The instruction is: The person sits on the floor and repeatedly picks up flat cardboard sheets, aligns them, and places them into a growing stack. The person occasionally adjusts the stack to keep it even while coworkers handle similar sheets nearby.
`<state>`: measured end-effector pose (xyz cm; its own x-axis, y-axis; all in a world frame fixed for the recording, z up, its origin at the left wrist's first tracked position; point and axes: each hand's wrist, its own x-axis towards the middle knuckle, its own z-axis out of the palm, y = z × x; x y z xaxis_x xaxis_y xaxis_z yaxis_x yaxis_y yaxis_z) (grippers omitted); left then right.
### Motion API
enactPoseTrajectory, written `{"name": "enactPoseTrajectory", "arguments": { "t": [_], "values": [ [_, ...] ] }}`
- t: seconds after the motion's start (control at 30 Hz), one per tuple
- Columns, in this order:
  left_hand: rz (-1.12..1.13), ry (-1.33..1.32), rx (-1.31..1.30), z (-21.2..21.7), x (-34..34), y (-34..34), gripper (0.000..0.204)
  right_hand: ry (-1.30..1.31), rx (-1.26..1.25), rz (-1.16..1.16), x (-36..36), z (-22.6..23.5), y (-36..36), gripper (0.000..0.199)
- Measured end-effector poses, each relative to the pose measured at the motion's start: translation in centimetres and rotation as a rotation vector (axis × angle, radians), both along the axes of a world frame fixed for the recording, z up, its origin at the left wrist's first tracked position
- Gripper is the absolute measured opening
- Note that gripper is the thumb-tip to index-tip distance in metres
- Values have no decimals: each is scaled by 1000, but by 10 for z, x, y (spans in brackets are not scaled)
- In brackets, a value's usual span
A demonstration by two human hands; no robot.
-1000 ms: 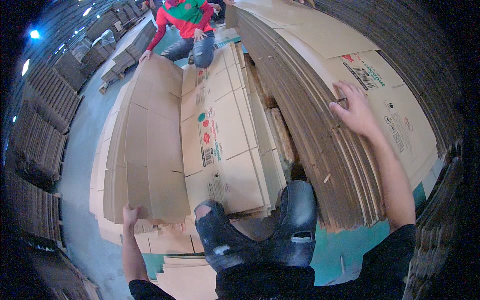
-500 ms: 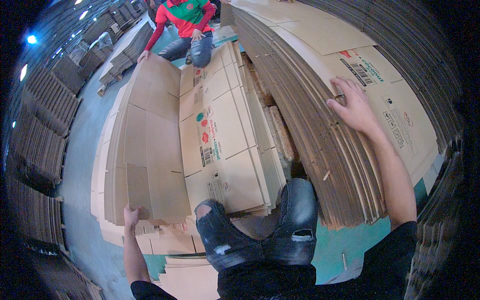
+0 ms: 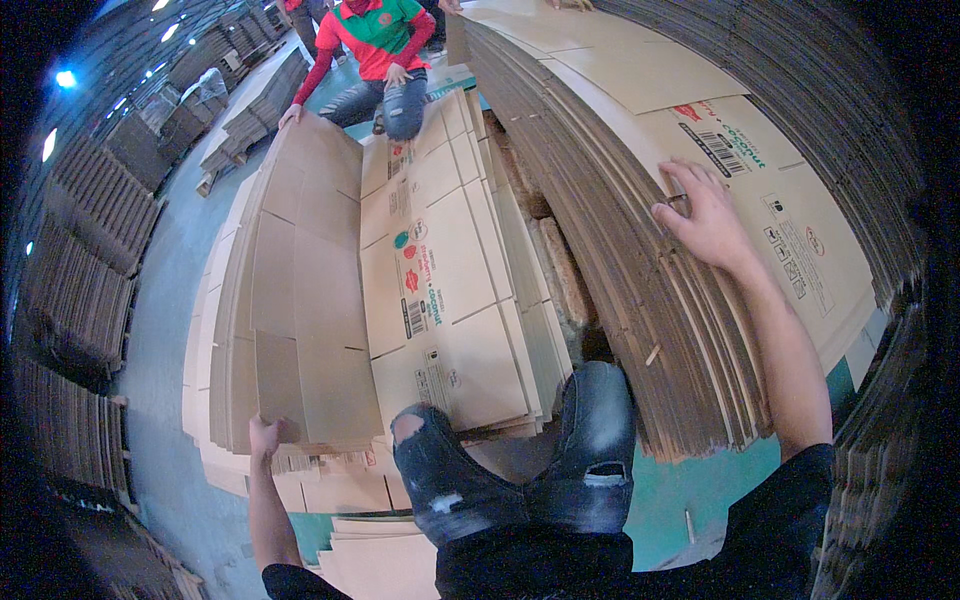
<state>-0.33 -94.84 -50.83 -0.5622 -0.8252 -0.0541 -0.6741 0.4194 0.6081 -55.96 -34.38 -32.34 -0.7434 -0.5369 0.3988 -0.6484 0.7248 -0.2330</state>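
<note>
My left hand (image 3: 265, 437) is closed on the near lower corner of a plain flattened cardboard carton (image 3: 330, 290), which leans up along the left of a flat pile. Beside it, the printed pile of flattened cartons (image 3: 480, 345) lies between the leaning cardboard and my knees. On the right, my right hand (image 3: 705, 215) rests over the top edge of a tall stack of flattened cartons (image 3: 640, 290). Its fingers lie on the printed top sheet with the thumb apart, gripping nothing that I can see.
A co-worker in a red and green shirt (image 3: 365, 40) kneels at the far end, one hand on the leaning cardboard's far edge. More cardboard stacks (image 3: 75, 280) line the left side, past a strip of grey floor (image 3: 170, 290). Loose sheets (image 3: 385, 555) lie near my left leg.
</note>
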Motion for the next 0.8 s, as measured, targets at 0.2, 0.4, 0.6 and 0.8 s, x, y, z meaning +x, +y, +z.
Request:
{"name": "enactPoseTrajectory", "arguments": {
  "t": [0.2,0.4,0.6,0.8],
  "values": [
    [13,-80,-21,13,-7,13,27,-40,-5,9,-4,-3,2,56],
    [41,53,103,7,-8,11,24,-55,-20,33,-5,-1,1,57],
    [140,37,200,-11,1,-7,25,-23,-35,31,-5,-3,1,57],
    [91,-14,101,-17,6,-9,30,-55,-39,39,-6,-1,0,58]
  ]
}}
